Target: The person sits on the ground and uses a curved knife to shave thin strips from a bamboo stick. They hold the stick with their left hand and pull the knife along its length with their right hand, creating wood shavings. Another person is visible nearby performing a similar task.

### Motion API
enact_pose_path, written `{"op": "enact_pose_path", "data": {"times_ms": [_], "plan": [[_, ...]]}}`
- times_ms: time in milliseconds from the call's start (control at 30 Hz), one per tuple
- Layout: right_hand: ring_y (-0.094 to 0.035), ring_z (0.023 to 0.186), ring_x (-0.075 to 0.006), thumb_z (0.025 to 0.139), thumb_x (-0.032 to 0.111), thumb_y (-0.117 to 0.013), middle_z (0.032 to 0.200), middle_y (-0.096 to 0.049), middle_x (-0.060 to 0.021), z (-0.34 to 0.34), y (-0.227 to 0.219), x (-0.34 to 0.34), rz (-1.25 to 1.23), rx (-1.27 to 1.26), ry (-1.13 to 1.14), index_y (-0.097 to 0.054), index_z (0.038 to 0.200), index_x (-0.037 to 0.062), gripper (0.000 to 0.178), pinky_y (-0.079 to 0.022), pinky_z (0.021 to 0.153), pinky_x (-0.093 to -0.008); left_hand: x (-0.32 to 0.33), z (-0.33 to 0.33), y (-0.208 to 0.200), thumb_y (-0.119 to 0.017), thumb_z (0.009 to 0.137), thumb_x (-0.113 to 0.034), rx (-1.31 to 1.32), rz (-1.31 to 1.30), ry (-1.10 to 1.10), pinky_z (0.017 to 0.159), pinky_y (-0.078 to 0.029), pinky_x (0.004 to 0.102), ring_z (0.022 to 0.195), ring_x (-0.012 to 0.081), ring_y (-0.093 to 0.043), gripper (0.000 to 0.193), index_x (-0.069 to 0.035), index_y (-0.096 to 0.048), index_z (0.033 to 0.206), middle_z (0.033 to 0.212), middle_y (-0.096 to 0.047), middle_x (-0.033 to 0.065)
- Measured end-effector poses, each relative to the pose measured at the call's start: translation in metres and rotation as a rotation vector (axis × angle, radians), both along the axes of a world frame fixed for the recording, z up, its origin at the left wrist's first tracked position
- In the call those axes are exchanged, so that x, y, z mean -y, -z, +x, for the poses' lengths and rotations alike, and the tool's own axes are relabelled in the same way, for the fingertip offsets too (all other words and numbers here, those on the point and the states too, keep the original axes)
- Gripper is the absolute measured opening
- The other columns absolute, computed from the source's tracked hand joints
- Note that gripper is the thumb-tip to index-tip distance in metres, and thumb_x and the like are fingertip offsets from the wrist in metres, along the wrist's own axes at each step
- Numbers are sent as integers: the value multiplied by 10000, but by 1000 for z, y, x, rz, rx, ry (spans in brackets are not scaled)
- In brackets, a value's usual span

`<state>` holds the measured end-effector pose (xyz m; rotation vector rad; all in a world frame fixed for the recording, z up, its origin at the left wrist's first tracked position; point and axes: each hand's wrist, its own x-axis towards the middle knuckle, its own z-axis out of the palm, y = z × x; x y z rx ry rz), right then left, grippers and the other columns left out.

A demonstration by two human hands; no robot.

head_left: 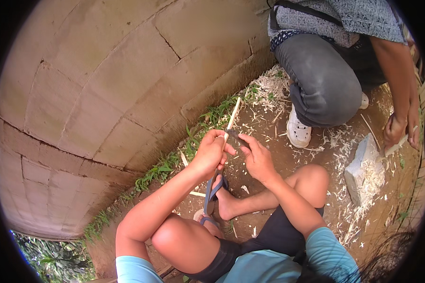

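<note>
A pale, narrow wooden stick (234,112) slants up and away from my left hand (208,152), whose fingers are wrapped round its lower part. My right hand (258,159) is closed on a small dark blade (233,134), which lies across the stick just above my left fingers. Its handle is hidden inside my right hand. Both hands are close together over my sandalled feet, between my bent knees.
A block wall (127,89) runs along the left, with grass (151,177) at its foot. At the upper right another person (318,80) crouches, hands by a shavings-covered grey stone block (362,170). Pale shavings (274,89) litter the dirt ground.
</note>
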<state>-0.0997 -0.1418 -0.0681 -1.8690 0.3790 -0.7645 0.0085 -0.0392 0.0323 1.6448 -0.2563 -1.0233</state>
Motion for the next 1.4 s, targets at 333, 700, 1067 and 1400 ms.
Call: {"op": "enact_pose_path", "data": {"times_ms": [333, 700, 1067, 1400], "plan": [[-594, 827, -358, 901, 56, -537, 952, -581, -166, 3, 8, 8, -77, 83, -58, -576, 1143, 38, 246, -475, 706, -382, -5, 13, 6, -407, 965, -169, -72, -11, 61, 330, -262, 188, 418, 49, -375, 186, -29, -443, 1081, 754, -589, 86], [-614, 830, -341, 917, 86, -518, 965, -582, -140, -6, -2, 5, -104, -7, -61, -578, 1147, 82, 238, -486, 671, -394, -8, 9, 11, -395, 1007, -235, 140, 112, 164, 389, -334, 205, 463, 58, -442, 174, -87, -463, 1067, 723, -577, 0], [-630, 795, -326, 891, 106, -540, 927, -601, -87, -4, -5, 15, -209, -42, 67, -593, 1147, 138, 263, -502, 631, -425, -7, 3, 1, -349, 1009, -210, -30, 75, 148, 337, -225, 194, 394, 35, -293, 216, -66, -498, 1069, 690, -502, -26], [-611, 795, -354, 892, 102, -557, 913, -593, -120, 11, 4, 12, -102, 70, 74, -592, 1152, 121, 262, -491, 644, -425, -1, 0, 7, -362, 1005, -212, 94, 61, 78, 353, -259, 204, 418, 41, -336, 221, -70, -526, 1050, 676, -495, -25]]}}
